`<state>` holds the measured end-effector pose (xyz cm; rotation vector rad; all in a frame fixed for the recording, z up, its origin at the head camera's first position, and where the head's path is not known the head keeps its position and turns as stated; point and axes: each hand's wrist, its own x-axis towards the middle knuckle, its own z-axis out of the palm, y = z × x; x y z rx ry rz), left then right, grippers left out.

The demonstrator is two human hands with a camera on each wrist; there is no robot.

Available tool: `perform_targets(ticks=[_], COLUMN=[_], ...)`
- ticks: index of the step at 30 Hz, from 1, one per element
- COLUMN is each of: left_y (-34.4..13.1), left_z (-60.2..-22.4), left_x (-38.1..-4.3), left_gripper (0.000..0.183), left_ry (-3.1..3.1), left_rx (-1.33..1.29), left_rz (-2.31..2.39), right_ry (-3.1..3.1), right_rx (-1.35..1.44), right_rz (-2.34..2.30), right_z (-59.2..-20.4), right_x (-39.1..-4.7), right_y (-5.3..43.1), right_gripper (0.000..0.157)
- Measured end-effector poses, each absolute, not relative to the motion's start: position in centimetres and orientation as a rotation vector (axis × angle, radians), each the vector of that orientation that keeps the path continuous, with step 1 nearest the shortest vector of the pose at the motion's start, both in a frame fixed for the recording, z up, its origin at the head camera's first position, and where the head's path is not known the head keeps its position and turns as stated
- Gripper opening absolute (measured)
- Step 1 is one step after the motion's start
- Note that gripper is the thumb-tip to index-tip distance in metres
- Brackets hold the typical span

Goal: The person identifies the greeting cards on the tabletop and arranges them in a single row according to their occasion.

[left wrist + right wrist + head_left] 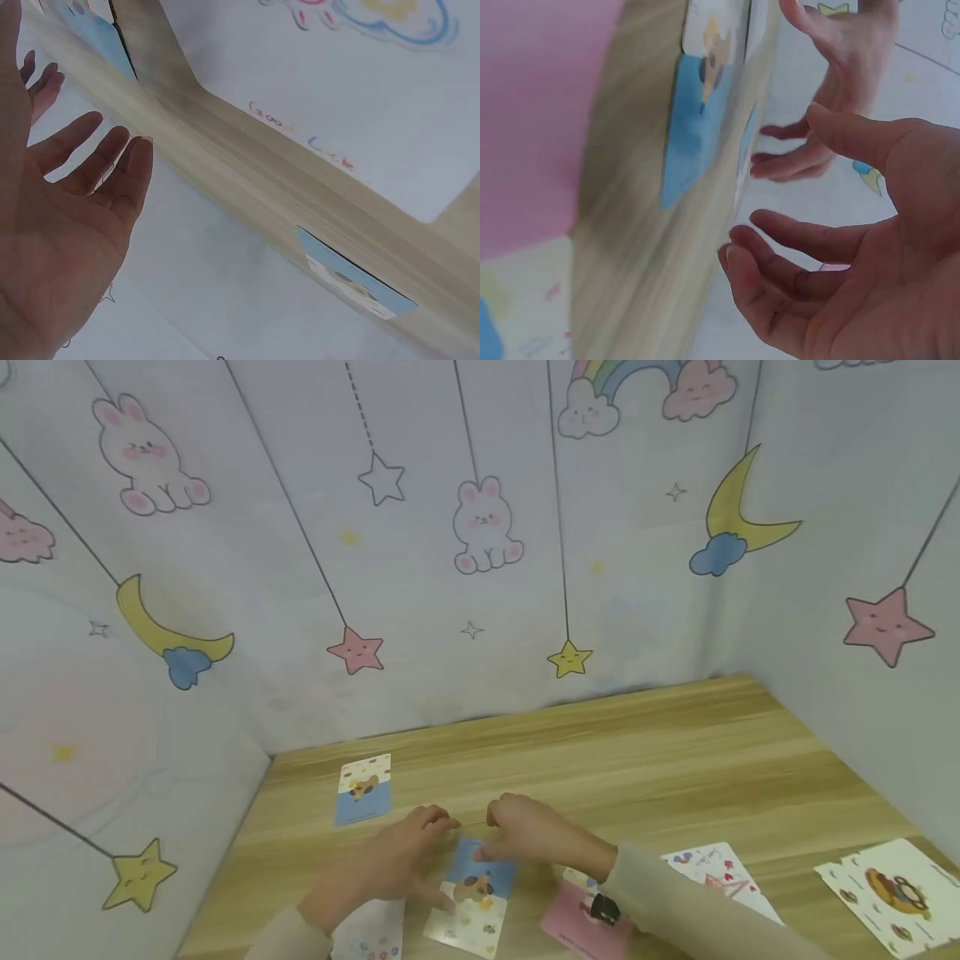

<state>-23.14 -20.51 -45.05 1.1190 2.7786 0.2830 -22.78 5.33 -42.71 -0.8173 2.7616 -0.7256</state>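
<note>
A blue and cream card with a brown dog picture (480, 917) lies on the wooden table between my two hands. On its left side is my left hand (382, 864), fingers spread and relaxed, holding nothing. My right hand (536, 835) hovers over the card's blue far end, its fingers loosely bent with nothing between them. In the right wrist view the same card (686, 142) lies flat, apart from the fingertips. A white card with "Good Luck" lettering (337, 105) fills much of the left wrist view; my left palm (67, 232) is beside it.
Another blue and cream dog card (363, 802) lies at the far left of the table (585, 760). To the right are a pink card (573, 922), a white card with red drawings (723, 868) and a cream card (877, 885). Printed fabric walls (645, 627) enclose the table.
</note>
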Motion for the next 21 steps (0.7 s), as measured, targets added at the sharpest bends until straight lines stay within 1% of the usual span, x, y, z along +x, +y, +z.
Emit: perform_targets(ticks=[4, 8, 15, 21], left_y=[-19.8, -19.2, -18.2, -18.1], left_z=[-45.4, -45.5, -46.1, -46.3], left_x=[-23.0, -23.0, -23.5, -23.4], left_gripper=[0.120, 0.125, 0.125, 0.125], left_ry=[2.769, 2.754, 2.772, 2.752], left_rx=[1.203, 1.220, 1.260, 1.228], left_rz=[0.216, 0.181, 0.107, 0.140], right_ry=[2.844, 2.900, 2.881, 2.943], right_rx=[-0.865, -0.890, -0.837, -0.837], right_rz=[-0.552, -0.460, -0.445, -0.352], right_z=[-43.5, -44.4, -45.5, -45.9], right_x=[-21.4, -20.5, -19.8, -19.5], right_y=[5.6, 5.7, 5.5, 5.1], right_gripper=[0.068, 0.079, 0.074, 0.080])
